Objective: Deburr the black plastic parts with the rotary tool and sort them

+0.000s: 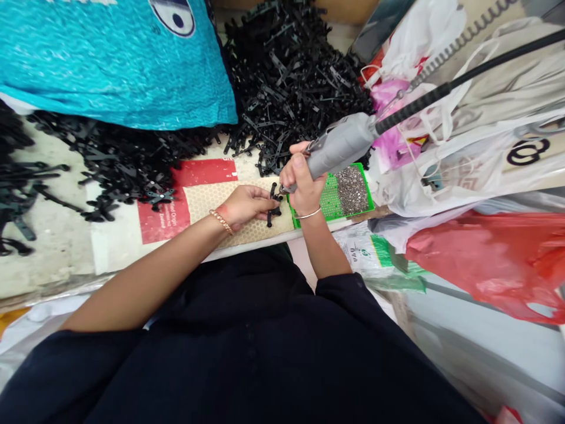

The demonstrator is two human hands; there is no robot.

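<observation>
My left hand (248,206) pinches a small black plastic part (271,217) above a beige dotted mat (212,203). In my right hand (303,185) is a grey electric screwdriver (342,144), its fingers wrapped round the front of the body. The driver's tip points left and reaches the black part; whether a screw sits there is too small to tell. Just right of the mat, partly behind my right wrist, lies a green perforated tray (329,200) with many small metal screws (352,190) heaped at its right side.
Black plastic parts (291,76) form a large pile behind the hands, with more (128,153) at the left. A blue bag (115,65) lies over them. A black cable (468,73) and coiled cord run to the upper right. Plastic bags, one red (494,259), crowd the right.
</observation>
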